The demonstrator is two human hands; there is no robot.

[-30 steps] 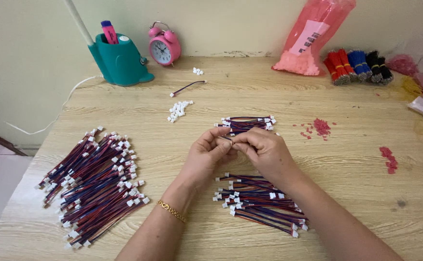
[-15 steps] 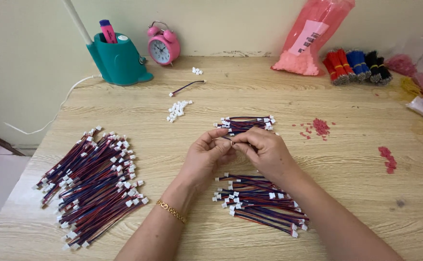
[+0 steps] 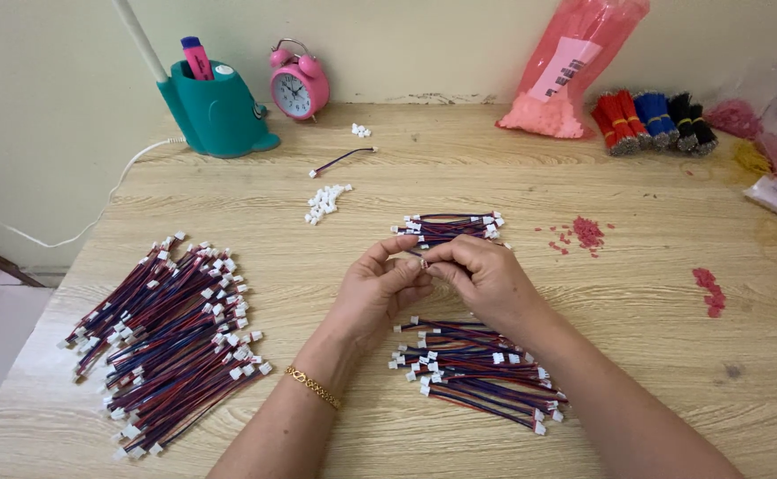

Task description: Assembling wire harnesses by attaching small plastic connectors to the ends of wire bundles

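My left hand and my right hand meet at the middle of the wooden table. Their fingertips pinch a small white connector between them; any wire on it is hidden by the fingers. Just beyond the hands lies a small bundle of red-and-blue wires with white plugs. Under my right wrist spreads a second bundle of the same wires. A large heap of them lies at the left. Loose white connectors sit further back.
At the back stand a teal holder with a pink marker, a pink alarm clock, a pink plastic bag and red, blue and black wire bundles. Red bits lie right of the hands. One single wire lies near the clock.
Both hands stay in place at the middle of the table; only the fingertips have shifted slightly around the small connector.
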